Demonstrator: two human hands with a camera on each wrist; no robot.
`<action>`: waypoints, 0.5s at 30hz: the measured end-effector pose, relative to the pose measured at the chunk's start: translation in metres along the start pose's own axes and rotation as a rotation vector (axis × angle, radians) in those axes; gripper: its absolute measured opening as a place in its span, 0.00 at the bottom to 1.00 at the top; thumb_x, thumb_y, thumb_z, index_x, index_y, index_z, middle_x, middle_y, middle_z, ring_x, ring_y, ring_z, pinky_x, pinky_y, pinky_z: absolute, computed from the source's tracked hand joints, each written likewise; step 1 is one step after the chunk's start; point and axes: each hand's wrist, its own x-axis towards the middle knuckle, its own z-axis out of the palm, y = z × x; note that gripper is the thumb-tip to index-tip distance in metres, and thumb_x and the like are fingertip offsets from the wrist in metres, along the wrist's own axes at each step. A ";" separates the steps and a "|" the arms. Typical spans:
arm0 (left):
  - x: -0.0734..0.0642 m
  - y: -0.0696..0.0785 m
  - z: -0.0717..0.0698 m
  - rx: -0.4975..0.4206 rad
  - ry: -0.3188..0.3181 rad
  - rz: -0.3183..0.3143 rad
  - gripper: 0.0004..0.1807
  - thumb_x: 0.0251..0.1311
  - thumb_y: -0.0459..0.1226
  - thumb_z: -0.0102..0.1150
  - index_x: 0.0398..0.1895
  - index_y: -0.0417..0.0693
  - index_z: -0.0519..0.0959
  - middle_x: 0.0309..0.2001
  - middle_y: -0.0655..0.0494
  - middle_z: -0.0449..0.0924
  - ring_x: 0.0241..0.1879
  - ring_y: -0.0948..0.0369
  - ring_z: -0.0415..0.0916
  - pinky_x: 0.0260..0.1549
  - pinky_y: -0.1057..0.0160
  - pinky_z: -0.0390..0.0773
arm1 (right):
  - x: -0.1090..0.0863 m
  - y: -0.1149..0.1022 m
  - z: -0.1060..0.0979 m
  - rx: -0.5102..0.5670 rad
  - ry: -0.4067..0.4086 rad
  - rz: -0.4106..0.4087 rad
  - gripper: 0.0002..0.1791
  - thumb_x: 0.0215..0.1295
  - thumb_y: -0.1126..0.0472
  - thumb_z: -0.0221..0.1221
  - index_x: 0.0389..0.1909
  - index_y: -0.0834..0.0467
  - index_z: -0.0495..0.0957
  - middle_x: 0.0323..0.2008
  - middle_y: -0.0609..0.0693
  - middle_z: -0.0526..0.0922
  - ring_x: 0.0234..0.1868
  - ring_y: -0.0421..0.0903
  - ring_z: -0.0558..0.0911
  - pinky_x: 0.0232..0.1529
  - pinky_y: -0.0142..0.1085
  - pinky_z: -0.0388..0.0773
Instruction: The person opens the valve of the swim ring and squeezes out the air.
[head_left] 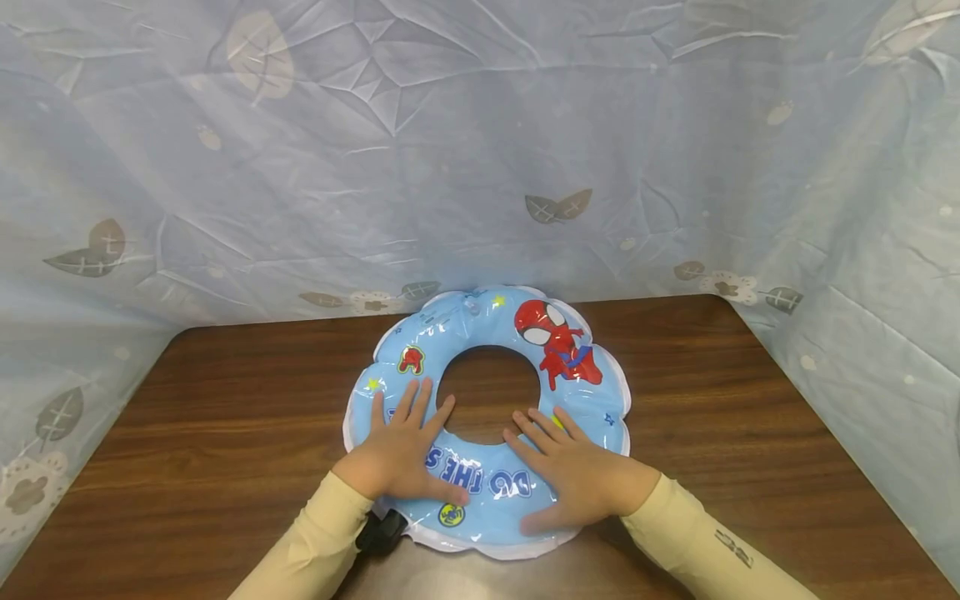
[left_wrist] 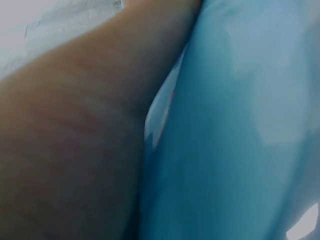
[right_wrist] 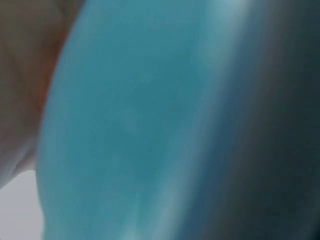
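A light blue inflated swim ring [head_left: 487, 521] with a scalloped white edge lies flat on the table, printed with a red cartoon figure, stars and lettering. On its near left part rests my left hand [head_left: 405, 454], fingers spread and straight. My right hand [head_left: 581, 475] lies on the near right part, fingers extended toward the hole. In the left wrist view the blurred palm side of the hand [left_wrist: 85, 120] touches the blue ring [left_wrist: 225, 125]. The right wrist view is filled mostly by the ring [right_wrist: 125, 115], with part of the hand [right_wrist: 25, 75] at its left.
The brown wood-grain table [head_left: 240, 433] extends on both sides of the ring. A pale patterned curtain [head_left: 450, 167] hangs behind the table's far edge and along its sides. A black wrist-worn device [head_left: 382, 533] sits under the left wrist, close to the ring's edge.
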 end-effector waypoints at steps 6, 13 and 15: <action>0.000 0.000 0.000 -0.018 -0.012 -0.001 0.73 0.41 0.81 0.60 0.85 0.51 0.49 0.83 0.37 0.33 0.82 0.39 0.29 0.70 0.24 0.30 | 0.000 0.000 -0.001 0.008 -0.018 0.004 0.60 0.61 0.23 0.54 0.84 0.54 0.48 0.84 0.55 0.41 0.84 0.57 0.38 0.79 0.58 0.30; -0.001 0.001 0.000 -0.050 -0.022 0.009 0.73 0.43 0.81 0.60 0.85 0.49 0.47 0.83 0.36 0.31 0.82 0.38 0.28 0.69 0.23 0.29 | 0.001 0.001 -0.001 0.025 -0.036 0.009 0.60 0.61 0.23 0.54 0.84 0.53 0.46 0.85 0.54 0.38 0.84 0.57 0.35 0.79 0.57 0.29; -0.001 0.001 0.000 -0.057 -0.026 0.010 0.73 0.43 0.80 0.60 0.85 0.48 0.46 0.83 0.36 0.31 0.82 0.38 0.28 0.69 0.24 0.29 | 0.001 0.001 -0.001 0.027 -0.036 0.007 0.60 0.61 0.23 0.54 0.84 0.54 0.46 0.84 0.55 0.38 0.84 0.57 0.35 0.79 0.58 0.29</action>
